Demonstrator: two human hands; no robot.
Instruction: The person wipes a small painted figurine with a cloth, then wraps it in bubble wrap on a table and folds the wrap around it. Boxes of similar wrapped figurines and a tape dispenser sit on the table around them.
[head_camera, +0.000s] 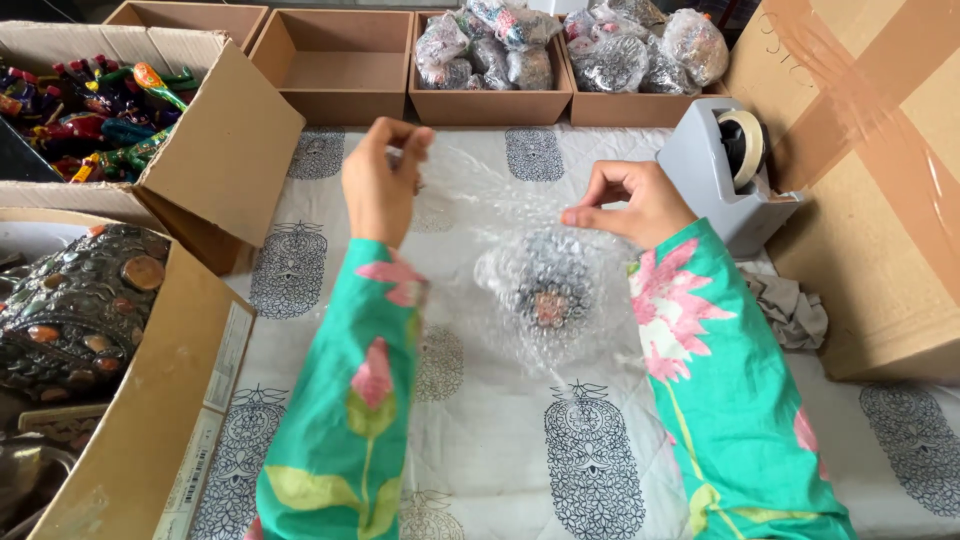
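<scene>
A sheet of clear bubble wrap (490, 200) lies spread over a small dark round ornament (545, 290) with beaded decoration, in the middle of the printed white cloth (480, 440). My left hand (383, 180) pinches the far left edge of the wrap and lifts it. My right hand (628, 202) pinches the far right edge of the same sheet. Both sleeves are green with pink flowers.
Cardboard trays at the back: two hold nothing (340, 60), two hold bubble-wrapped bundles (490, 50). A grey tape dispenser (725, 170) stands right, beside a large taped box (880, 200). Left boxes hold colourful items (90, 110) and a studded dark piece (80, 300).
</scene>
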